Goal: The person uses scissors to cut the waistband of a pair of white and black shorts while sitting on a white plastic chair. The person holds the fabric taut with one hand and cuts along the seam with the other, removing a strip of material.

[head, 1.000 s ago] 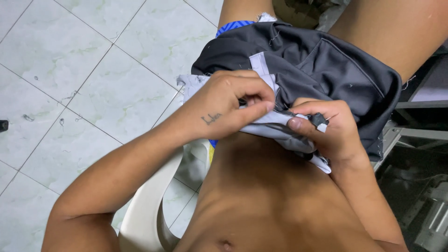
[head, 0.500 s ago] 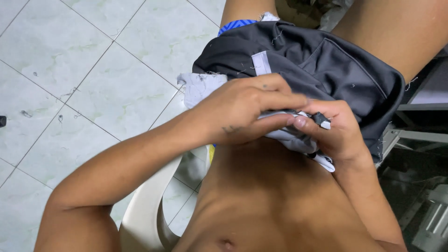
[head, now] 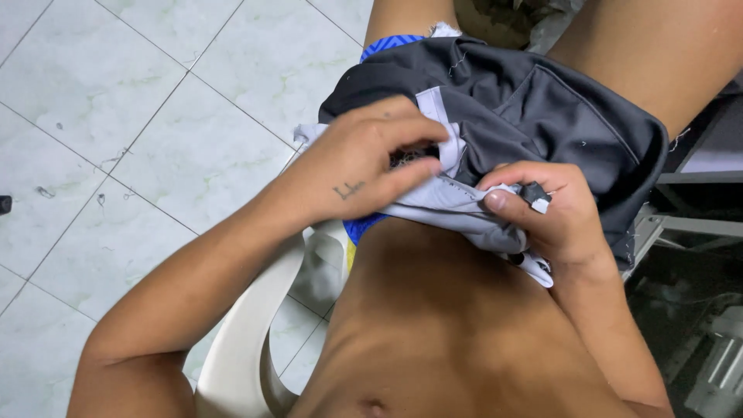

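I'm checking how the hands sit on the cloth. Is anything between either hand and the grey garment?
Nothing visible. The left hand pinches the pale grey hem of the dark grey garment directly, and the right hand grips the same hem while holding a small dark tool against it.

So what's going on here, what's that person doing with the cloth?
A person sits on a white plastic chair over a tiled floor, with a dark grey garment bunched across the lap. The left hand pinches a pale grey strip of the garment, fingers curled over the fabric. The right hand grips the same strip from the other side and pinches a small dark tool at the seam; what kind of tool is too small to tell.
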